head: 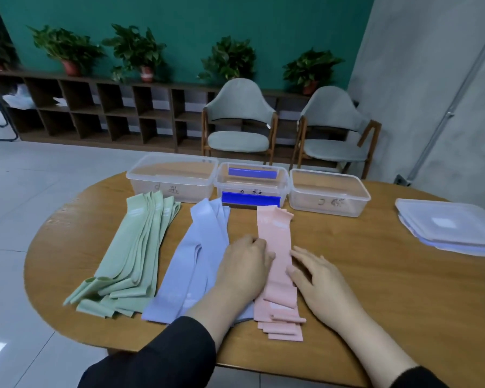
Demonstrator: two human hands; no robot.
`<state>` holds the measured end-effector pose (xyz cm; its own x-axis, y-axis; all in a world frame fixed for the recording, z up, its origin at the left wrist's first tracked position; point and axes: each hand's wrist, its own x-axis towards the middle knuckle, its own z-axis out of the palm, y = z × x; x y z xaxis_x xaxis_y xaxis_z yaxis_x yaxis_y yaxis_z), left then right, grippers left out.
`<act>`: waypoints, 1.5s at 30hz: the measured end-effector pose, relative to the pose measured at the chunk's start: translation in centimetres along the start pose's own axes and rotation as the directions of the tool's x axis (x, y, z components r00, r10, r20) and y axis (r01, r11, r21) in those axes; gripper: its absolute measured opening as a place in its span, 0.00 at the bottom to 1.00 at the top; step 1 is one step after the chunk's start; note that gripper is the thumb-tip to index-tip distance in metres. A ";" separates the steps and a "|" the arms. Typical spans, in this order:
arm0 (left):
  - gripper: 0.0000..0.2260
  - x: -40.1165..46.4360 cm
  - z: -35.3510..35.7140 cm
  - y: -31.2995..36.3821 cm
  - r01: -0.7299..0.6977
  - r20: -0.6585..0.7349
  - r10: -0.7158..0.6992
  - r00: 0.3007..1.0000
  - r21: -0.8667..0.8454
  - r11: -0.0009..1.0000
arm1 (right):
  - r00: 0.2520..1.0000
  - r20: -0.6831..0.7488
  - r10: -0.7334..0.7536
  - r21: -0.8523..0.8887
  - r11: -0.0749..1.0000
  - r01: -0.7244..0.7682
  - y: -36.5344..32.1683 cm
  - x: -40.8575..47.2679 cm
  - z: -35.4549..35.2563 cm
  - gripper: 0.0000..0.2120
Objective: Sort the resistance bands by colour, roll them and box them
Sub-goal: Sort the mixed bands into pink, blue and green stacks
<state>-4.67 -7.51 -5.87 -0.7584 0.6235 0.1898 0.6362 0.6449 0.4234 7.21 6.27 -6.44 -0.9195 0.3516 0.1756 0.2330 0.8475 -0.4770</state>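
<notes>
Three piles of flat resistance bands lie side by side on the wooden table (375,289): green bands (132,256) at the left, lilac bands (191,264) in the middle, pink bands (275,239) at the right. My left hand (244,267) rests with curled fingers at the left edge of the pink pile, over the lilac pile's right side. My right hand (317,278) lies flat against the pink pile's right edge. Behind the piles stand three clear boxes: left box (171,175), middle box (252,183) with blue pieces, right box (328,191).
A stack of clear lids (448,225) lies at the table's right edge. Beyond the table stand two grey chairs (238,119), a low dark shelf unit (101,107) and potted plants along a green wall.
</notes>
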 end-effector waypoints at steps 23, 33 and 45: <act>0.16 0.1 0.6 -0.8 -0.049 -0.023 0.049 0.999 -0.014 0.999 | 0.994 -0.095 -0.047 0.100 0.993 0.057 2.4 8.4 0.9 0.18; 0.19 0.3 0.6 -1.1 -0.002 -0.032 -0.002 0.999 -0.134 0.991 | 0.966 -0.255 -0.034 0.126 0.990 0.068 2.5 10.3 1.2 0.10; 0.14 0.2 -1.8 -0.4 0.046 0.003 -0.050 0.999 -0.456 0.889 | 0.908 -0.314 0.277 0.556 0.829 -0.061 1.9 6.3 -7.0 0.10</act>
<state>-5.35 -8.42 -4.41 -0.7891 0.5917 0.1654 0.4658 0.4007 0.7889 4.06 12.90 -0.17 -0.6712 0.6789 0.2976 0.0731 0.4601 -0.8849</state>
